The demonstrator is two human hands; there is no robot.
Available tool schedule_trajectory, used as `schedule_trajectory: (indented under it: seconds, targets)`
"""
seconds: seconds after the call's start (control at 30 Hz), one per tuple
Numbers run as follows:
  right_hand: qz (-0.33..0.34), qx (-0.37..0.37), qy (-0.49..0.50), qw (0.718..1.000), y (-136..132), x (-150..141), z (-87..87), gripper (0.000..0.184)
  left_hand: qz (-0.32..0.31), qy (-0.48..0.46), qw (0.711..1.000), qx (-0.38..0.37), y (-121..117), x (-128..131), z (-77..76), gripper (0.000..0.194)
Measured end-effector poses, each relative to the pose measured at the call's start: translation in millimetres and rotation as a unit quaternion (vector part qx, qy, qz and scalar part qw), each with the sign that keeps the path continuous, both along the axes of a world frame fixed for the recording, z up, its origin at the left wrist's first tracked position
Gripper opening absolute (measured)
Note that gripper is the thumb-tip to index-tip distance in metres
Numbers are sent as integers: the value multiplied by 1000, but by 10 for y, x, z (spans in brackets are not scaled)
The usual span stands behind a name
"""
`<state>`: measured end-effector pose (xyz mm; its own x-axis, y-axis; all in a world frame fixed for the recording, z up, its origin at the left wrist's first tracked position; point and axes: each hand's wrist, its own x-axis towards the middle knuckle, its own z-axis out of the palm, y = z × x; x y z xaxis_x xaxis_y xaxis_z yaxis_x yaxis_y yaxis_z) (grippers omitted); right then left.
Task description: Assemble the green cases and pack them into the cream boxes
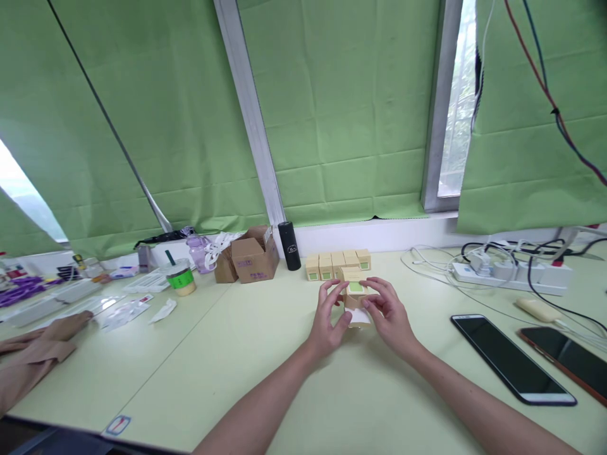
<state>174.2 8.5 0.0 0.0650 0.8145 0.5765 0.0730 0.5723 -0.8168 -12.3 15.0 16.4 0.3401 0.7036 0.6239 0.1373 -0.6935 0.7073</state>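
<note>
Between my hands is a small tan cardboard box [355, 302] with a green label, its flaps standing open. A white piece shows at its near side; whether that is a flap or something inside, I cannot tell. My left hand [329, 321] grips the box's left side with curved fingers and thumb. From the right, my right hand [387, 313] has its thumb and fingers on the opposite side. Just behind, several similar small boxes [326, 266] stand in a row, some showing green labels.
Behind stand a black tumbler [289, 246] and an open brown carton [257, 256]. A drink cup [181, 278] is to the left. On the right lie a large phone [512, 357], a second phone [569, 357] and a power strip [512, 279] with tangled cables.
</note>
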Motion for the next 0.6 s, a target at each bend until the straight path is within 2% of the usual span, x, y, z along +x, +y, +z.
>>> schedule_trajectory:
  seconds: [0.13,0.2,0.4,0.6]
  targets:
    - [-13,-3,4,1000,11,5,-1,33,-47,28,998,-9,14,-26,-34,85]
    - [-16,-3,6,1000,13,3,-4,33,-46,37,998,-12,6,-22,-35,91]
    - [-3,-3,3,1000,16,-11,-19,34,-4,17,1000,-11,-19,5,1,70]
    - [-2,12,-9,1000,32,-12,-61,33,19,-5,1000,-12,-10,31,13,62]
